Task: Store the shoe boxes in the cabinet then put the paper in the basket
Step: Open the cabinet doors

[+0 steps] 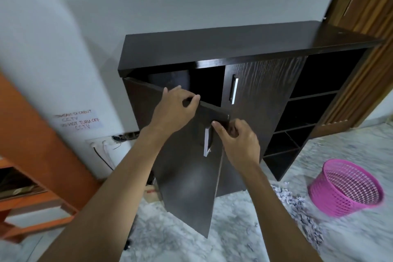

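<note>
A dark brown cabinet [244, 47] stands against the white wall. Its left door [185, 176] is swung partly open toward me. My left hand [174, 108] grips the door's top edge, fingers curled over it. My right hand [238, 140] holds the door's upper right corner, just right of the silver handle [207, 142]. The cabinet's right door [265, 91] is closed. A pink mesh basket [346, 189] lies tilted on the floor at the right. Shredded paper [297, 208] is strewn on the floor beside it. A bit of cardboard [152, 194] shows behind the open door.
Open shelves [308, 112] fill the cabinet's right side. An orange wooden shelf unit [32, 166] stands at the left. A wall socket with cables [100, 144] and a paper notice [77, 120] are on the wall. A wooden door [365, 6] stands at the back right.
</note>
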